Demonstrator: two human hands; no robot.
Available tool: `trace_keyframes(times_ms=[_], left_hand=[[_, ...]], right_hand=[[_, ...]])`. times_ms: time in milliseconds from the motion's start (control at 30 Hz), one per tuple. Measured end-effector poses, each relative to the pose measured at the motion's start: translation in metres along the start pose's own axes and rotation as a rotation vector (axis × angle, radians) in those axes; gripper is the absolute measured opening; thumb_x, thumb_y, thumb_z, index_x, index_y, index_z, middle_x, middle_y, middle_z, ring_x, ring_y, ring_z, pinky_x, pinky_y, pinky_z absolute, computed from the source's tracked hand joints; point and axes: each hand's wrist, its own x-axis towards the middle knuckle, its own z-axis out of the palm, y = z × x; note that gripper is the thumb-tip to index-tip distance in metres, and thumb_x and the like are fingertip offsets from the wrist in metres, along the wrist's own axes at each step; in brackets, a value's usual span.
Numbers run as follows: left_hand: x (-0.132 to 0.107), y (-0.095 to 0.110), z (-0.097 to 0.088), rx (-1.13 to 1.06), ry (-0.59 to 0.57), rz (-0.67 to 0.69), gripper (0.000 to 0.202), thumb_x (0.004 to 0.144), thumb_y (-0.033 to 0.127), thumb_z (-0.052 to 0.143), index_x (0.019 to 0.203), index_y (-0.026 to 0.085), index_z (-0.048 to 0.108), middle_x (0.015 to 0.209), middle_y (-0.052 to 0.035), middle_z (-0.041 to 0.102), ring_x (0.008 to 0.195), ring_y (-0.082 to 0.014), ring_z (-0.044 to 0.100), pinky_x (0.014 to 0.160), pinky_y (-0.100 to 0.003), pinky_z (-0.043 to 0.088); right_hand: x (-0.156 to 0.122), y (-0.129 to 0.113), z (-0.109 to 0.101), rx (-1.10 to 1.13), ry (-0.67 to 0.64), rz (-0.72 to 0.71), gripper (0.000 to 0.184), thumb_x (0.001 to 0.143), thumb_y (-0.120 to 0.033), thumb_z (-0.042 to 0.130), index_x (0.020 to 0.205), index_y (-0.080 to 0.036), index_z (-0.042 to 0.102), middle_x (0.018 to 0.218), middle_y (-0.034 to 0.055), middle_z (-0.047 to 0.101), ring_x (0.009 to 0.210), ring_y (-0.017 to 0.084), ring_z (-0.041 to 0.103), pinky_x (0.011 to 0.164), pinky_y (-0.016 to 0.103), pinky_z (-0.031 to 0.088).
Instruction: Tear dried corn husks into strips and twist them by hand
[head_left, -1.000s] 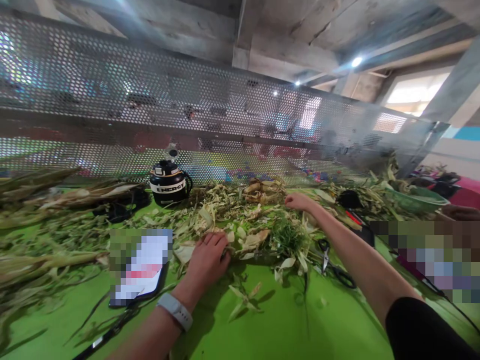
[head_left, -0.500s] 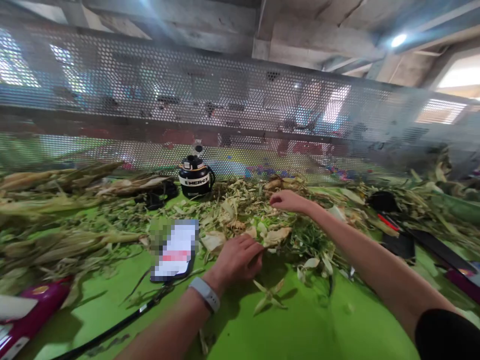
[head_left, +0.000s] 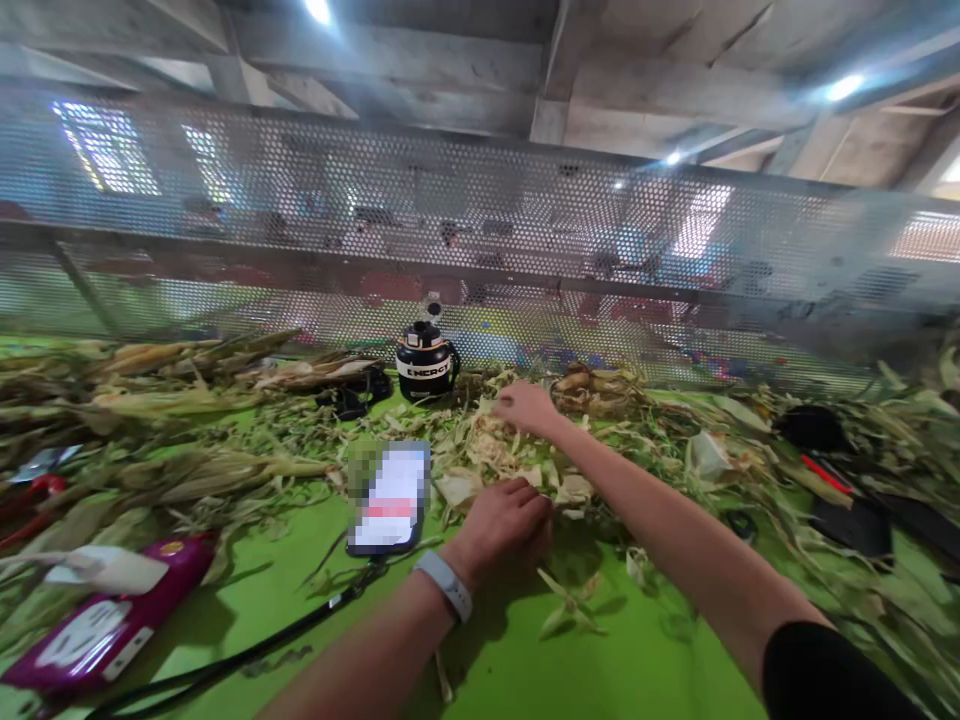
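Note:
My left hand [head_left: 510, 522], with a pale band on the wrist, is low over the green tabletop [head_left: 495, 660] at the near edge of a heap of dried husk scraps [head_left: 491, 445]. Its fingers curl inward and their tips are hidden, so I cannot make out what they hold. Farther out, my right hand [head_left: 526, 408] reaches onto the heap, fingers bent together among the scraps; any piece in them is too small to name. A star-shaped piece of husk [head_left: 571, 605] lies to the right of my left wrist.
A phone [head_left: 391, 500] on a black strap lies left of my left hand. Behind it stands a black bottle [head_left: 424, 365]. Corn husks [head_left: 217, 475] cover the left side, near a purple power strip [head_left: 112, 620]. A perforated metal screen [head_left: 480, 230] closes the back.
My right hand has moved left across the husk heap, closer to the bottle. My left hand stays low in front of the heap. The view has turned somewhat left.

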Motion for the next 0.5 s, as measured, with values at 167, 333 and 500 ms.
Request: trace_keyframes(times_ms=[167,333,500], left_hand=[[0.003,-0.002,-0.007,-0.069,0.121,-0.033,0.014,0.082,0.015,0.047,0.086,0.017,0.06,0.069,-0.0052,0.064,0.065,-0.0161,0.056,0.059,-0.028,0.045],[0.016,-0.002,-0.03,-0.132,0.475,-0.27,0.036,0.085,0.021,0.052,0.12,0.016,0.046,0.114,-0.0127,0.059,0.109,-0.0221,0.052,0.095,-0.04,0.04],[0.029,-0.002,-0.047,-0.473,0.431,-0.649,0.048,0.085,0.04,0.053,0.126,0.018,0.04,0.113,-0.0113,0.057,0.106,-0.0232,0.054,0.091,-0.041,0.044]], right_hand=[[-0.024,0.041,-0.037,0.135,0.2,-0.028,0.026,0.085,-0.032,0.051,0.09,-0.016,0.071,0.096,0.0088,0.068,0.09,0.02,0.06,0.079,0.024,0.043],[-0.074,0.053,-0.053,0.301,0.321,-0.059,0.026,0.085,-0.032,0.049,0.085,-0.015,0.068,0.084,0.0064,0.068,0.079,0.018,0.06,0.073,0.025,0.045],[-0.12,0.032,-0.061,0.614,0.3,-0.251,0.02,0.081,-0.036,0.057,0.078,-0.019,0.068,0.074,0.0032,0.063,0.07,0.016,0.057,0.066,0.026,0.043]])
